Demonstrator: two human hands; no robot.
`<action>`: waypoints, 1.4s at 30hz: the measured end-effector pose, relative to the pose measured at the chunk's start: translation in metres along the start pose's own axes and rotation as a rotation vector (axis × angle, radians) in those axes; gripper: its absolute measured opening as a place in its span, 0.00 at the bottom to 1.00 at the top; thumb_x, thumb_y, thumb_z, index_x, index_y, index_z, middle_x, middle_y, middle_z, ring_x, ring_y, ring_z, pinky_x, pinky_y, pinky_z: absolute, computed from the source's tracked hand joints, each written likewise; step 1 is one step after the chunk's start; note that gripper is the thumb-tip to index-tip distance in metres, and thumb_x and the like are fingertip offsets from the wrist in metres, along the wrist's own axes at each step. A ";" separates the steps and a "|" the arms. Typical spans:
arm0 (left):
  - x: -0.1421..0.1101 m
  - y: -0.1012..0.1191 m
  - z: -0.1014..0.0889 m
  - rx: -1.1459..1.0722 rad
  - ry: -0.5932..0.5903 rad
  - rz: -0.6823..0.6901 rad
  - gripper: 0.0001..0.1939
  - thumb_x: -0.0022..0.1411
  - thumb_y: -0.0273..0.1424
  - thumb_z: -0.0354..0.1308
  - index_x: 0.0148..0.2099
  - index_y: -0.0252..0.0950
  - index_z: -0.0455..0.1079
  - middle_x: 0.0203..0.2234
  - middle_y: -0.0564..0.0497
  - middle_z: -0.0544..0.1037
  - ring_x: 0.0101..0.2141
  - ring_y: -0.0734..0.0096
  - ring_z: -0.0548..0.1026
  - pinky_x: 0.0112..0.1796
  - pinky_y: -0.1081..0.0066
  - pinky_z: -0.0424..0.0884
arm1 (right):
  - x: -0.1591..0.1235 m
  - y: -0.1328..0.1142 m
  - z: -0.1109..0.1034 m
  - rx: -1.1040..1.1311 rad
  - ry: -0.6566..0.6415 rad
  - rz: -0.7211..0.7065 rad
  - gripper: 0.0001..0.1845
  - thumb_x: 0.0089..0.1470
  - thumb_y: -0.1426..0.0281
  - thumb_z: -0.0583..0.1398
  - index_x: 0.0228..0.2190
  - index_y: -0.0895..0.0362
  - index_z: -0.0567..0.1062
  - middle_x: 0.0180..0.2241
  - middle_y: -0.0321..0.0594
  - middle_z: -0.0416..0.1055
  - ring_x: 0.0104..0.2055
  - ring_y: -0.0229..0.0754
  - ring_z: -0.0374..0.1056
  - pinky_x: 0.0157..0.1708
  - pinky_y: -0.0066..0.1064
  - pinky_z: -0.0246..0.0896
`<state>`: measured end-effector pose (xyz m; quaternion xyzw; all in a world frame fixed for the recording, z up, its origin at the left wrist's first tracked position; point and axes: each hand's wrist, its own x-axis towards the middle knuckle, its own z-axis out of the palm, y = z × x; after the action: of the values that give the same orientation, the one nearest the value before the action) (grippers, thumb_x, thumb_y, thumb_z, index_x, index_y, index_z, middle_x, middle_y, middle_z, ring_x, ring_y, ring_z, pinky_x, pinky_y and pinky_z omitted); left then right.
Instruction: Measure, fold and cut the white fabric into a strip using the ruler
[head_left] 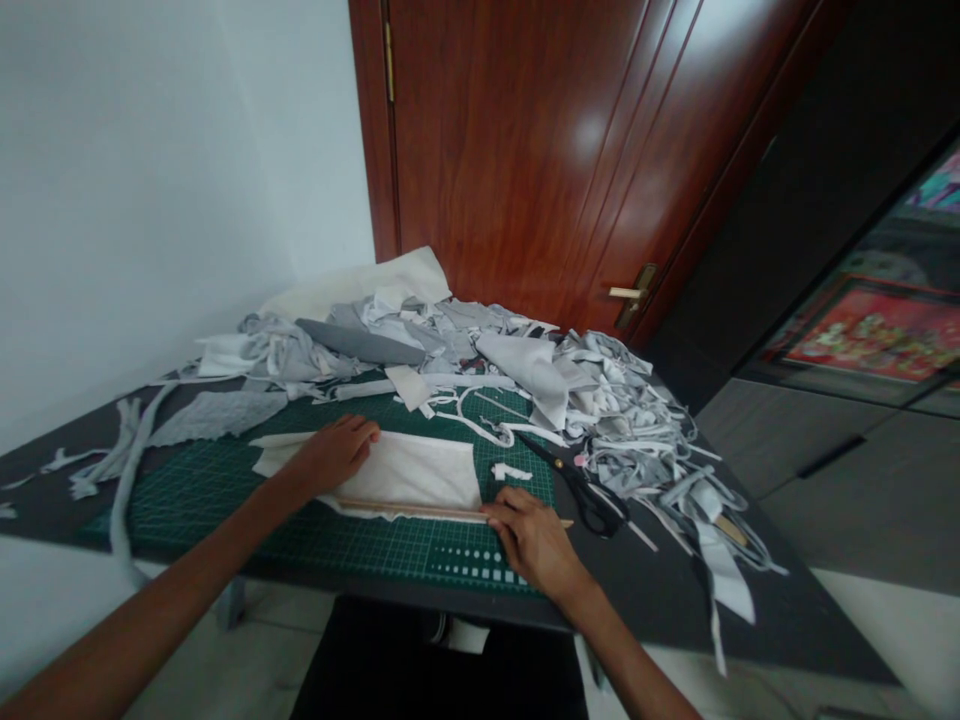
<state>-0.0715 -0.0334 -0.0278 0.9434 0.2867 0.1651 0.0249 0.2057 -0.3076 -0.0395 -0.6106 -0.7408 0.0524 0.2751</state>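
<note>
Pale wall (150, 180) and a reddish-brown door (510, 150) with a metal handle (634, 292) stand behind a dark counter (787, 620), and a grey cabinet (795, 440) rises beyond its right edge. From the head view, a green cutting mat (360, 555) with grid lines lies along the counter's near edge. On the mat rests an oblong white cloth (427, 465), its long sides running roughly along that near edge, its right end cut fairly straight and its left end uneven. A thin wooden stick (420, 510) lies along the cloth's near side, and its tip pokes out past the person's right hand (529, 535). That hand is narrow, fingers close together over the stick at the cloth's near right corner; I cannot tell whether it pinches or only presses. The left hand (341, 455) lies over the cloth toward its left end, fingers bent at the far side, and whether they grip the fabric I cannot tell. Just beyond the right hand is a small white scrap (512, 472). Black scissors (577, 488) lie to the right, blades aimed at the mat and handles on the counter. Grey and white offcuts (611, 385) heap up along the far edge and down the right side, while a pale strip (124, 510) hangs over the near edge by the left corner
</note>
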 end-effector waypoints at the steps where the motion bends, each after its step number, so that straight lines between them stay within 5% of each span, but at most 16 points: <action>1: 0.000 -0.003 0.002 0.015 0.015 -0.011 0.12 0.66 0.30 0.46 0.43 0.39 0.71 0.40 0.43 0.75 0.45 0.53 0.72 0.49 0.56 0.69 | 0.000 0.000 0.001 0.000 0.002 0.002 0.16 0.71 0.71 0.52 0.50 0.52 0.79 0.41 0.42 0.73 0.45 0.46 0.69 0.47 0.36 0.65; 9: -0.001 -0.026 0.030 0.092 0.068 -0.131 0.25 0.70 0.39 0.44 0.61 0.35 0.70 0.57 0.35 0.73 0.60 0.46 0.69 0.59 0.47 0.65 | -0.001 0.003 0.003 -0.009 0.009 0.008 0.16 0.71 0.70 0.52 0.50 0.51 0.79 0.40 0.42 0.72 0.44 0.46 0.68 0.47 0.36 0.65; 14: 0.009 -0.025 0.028 0.125 0.074 -0.195 0.26 0.68 0.40 0.47 0.61 0.35 0.71 0.59 0.33 0.73 0.63 0.40 0.65 0.60 0.41 0.61 | -0.001 0.002 0.002 0.002 0.016 0.001 0.16 0.71 0.71 0.52 0.50 0.51 0.79 0.40 0.41 0.72 0.44 0.45 0.68 0.47 0.35 0.65; 18: 0.015 0.003 0.008 0.110 0.084 -0.138 0.20 0.66 0.35 0.50 0.56 0.34 0.71 0.54 0.33 0.74 0.59 0.42 0.67 0.60 0.41 0.61 | 0.000 0.002 0.002 0.012 0.026 0.005 0.16 0.71 0.71 0.53 0.50 0.51 0.79 0.40 0.41 0.72 0.44 0.46 0.68 0.47 0.36 0.64; 24: 0.001 0.088 -0.024 -0.069 -0.070 0.059 0.12 0.73 0.38 0.49 0.50 0.39 0.69 0.39 0.51 0.77 0.39 0.66 0.76 0.42 0.69 0.71 | -0.001 0.003 0.004 0.008 0.018 0.006 0.16 0.70 0.72 0.53 0.50 0.50 0.79 0.40 0.41 0.72 0.44 0.46 0.68 0.46 0.36 0.64; 26: -0.008 0.114 -0.026 -0.233 -0.204 0.175 0.12 0.75 0.39 0.48 0.48 0.40 0.70 0.40 0.53 0.77 0.40 0.67 0.76 0.43 0.70 0.69 | -0.001 0.004 0.005 0.006 0.017 0.006 0.16 0.70 0.72 0.53 0.50 0.50 0.79 0.40 0.40 0.71 0.43 0.46 0.68 0.45 0.36 0.63; 28: -0.019 0.131 -0.019 -0.266 -0.208 0.245 0.10 0.74 0.37 0.50 0.45 0.40 0.71 0.41 0.52 0.77 0.43 0.66 0.75 0.45 0.69 0.68 | -0.001 0.004 0.005 0.002 0.019 0.007 0.16 0.70 0.72 0.53 0.50 0.50 0.79 0.40 0.40 0.71 0.43 0.46 0.68 0.45 0.36 0.63; 33: -0.041 0.137 0.009 -0.208 -0.001 0.226 0.11 0.75 0.32 0.48 0.47 0.41 0.73 0.41 0.51 0.77 0.44 0.65 0.74 0.49 0.66 0.67 | -0.002 0.002 0.005 -0.015 0.032 0.006 0.15 0.69 0.73 0.55 0.49 0.50 0.79 0.41 0.40 0.71 0.44 0.46 0.68 0.45 0.36 0.63; 42: -0.061 0.125 0.018 -0.298 0.014 0.232 0.13 0.75 0.31 0.51 0.54 0.44 0.74 0.45 0.52 0.76 0.48 0.67 0.72 0.52 0.69 0.69 | -0.019 -0.014 0.002 -0.007 0.006 0.075 0.21 0.67 0.74 0.59 0.58 0.44 0.76 0.46 0.42 0.69 0.48 0.48 0.65 0.48 0.41 0.65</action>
<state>-0.0464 -0.1707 -0.0452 0.9548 0.1485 0.2138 0.1432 0.1944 -0.3281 -0.0413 -0.6391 -0.7168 0.0583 0.2728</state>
